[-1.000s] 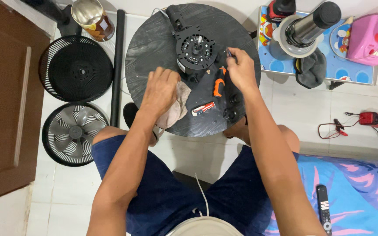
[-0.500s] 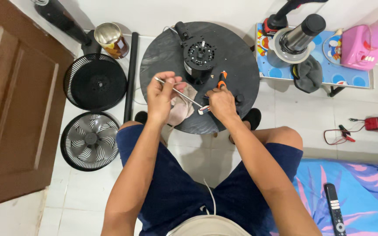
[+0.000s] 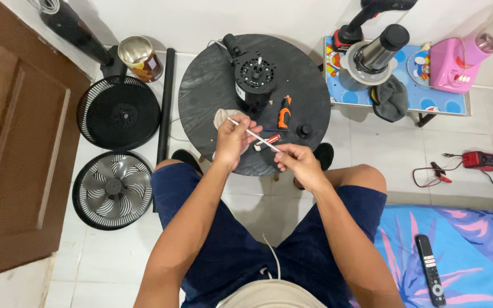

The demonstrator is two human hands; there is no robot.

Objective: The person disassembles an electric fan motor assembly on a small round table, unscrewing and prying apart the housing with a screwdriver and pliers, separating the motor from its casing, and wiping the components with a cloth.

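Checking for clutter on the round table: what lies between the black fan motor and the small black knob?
In the head view, an orange-handled tool lies between the fan motor and the black knob, on the round table.

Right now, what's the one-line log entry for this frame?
left hand: grips thin white rod with cloth | right hand: holds rod's other end | below: round black table, fan motor

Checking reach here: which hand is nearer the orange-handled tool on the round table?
Right. The right hand sits just below the orange-handled tool, slightly to its right; the left hand is farther off, on its left.
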